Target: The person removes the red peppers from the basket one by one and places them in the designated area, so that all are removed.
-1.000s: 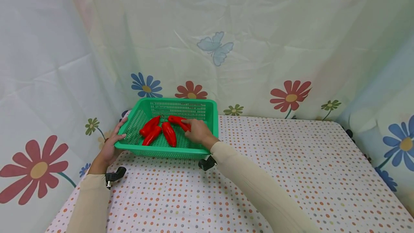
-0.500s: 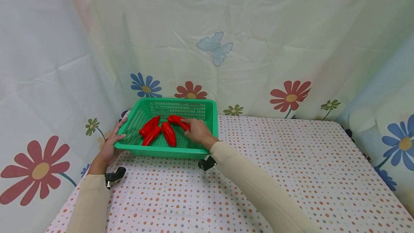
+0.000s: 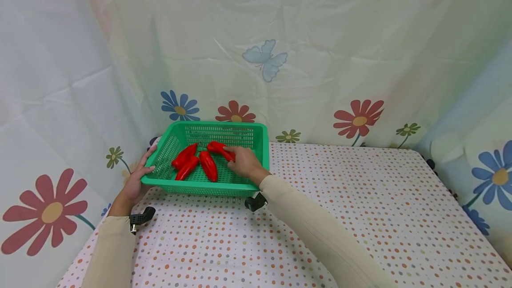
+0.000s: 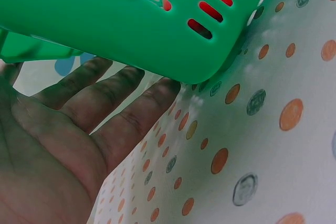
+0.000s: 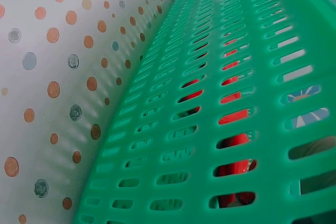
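Note:
A green slotted plastic basket [image 3: 200, 186] stands on the dotted cloth, with red peppers inside. My left hand [image 3: 138, 183] holds its left end, thumb over the rim; the left wrist view shows the fingers [image 4: 134, 116] stretched along the outside of the basket wall [image 4: 105, 30]. Reaching over the front rim, my right hand [image 3: 245, 162] pinches a red pepper [image 3: 217, 146] at the near end. Three more lie left of it: a back-left pepper [image 3: 185, 155], one in front of it [image 3: 187, 169], and a middle pepper [image 3: 208, 166]. The right wrist view shows mostly the basket's slotted side [image 5: 270, 129], hiding that hand.
A white dotted tablecloth [image 3: 340, 199] spreads in front and to the right. Flowered curtains [image 3: 312, 79] hang close behind the basket and along both sides. A black wrist camera [image 3: 142, 216] sits on the left wrist, another camera [image 3: 256, 202] under the right.

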A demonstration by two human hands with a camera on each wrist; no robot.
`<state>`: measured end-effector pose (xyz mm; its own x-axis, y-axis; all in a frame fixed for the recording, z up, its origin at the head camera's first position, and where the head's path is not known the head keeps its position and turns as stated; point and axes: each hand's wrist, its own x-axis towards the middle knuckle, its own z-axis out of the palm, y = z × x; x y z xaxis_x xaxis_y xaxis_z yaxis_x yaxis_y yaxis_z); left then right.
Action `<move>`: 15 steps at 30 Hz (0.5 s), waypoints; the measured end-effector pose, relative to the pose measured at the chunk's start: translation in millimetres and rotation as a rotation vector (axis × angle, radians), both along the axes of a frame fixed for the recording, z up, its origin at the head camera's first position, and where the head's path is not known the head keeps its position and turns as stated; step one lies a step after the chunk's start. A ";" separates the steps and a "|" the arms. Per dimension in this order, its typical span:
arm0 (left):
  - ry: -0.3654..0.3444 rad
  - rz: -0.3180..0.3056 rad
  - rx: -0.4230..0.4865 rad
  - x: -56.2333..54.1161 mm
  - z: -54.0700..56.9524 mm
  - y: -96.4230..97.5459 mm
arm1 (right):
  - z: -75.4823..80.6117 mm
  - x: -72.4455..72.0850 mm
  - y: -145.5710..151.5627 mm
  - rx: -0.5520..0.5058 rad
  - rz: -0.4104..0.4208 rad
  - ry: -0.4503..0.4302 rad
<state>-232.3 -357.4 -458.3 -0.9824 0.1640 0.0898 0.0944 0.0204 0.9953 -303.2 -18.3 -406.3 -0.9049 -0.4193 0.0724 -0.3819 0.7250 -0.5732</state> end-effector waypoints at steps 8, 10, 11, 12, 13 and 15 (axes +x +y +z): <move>0.011 -0.014 0.010 -0.4 0.3 -0.2 | 0.8 0.3 -0.3 0.003 -0.004 0.006; 0.014 -0.015 0.010 -0.2 0.7 -0.5 | 0.9 0.4 -0.3 -0.005 -0.003 0.001; 0.014 -0.016 0.011 -0.1 0.8 -0.5 | 1.0 0.5 -0.3 -0.009 -0.002 -0.001; 0.012 -0.016 0.012 0.2 1.1 -0.4 | 1.2 0.6 -0.2 -0.013 -0.001 -0.002; 0.012 -0.016 0.013 0.3 1.1 -0.5 | 1.1 0.7 -0.2 -0.017 -0.001 -0.004; 0.014 -0.016 0.014 0.3 0.9 -0.5 | 0.8 0.5 -0.2 -0.020 0.000 -0.001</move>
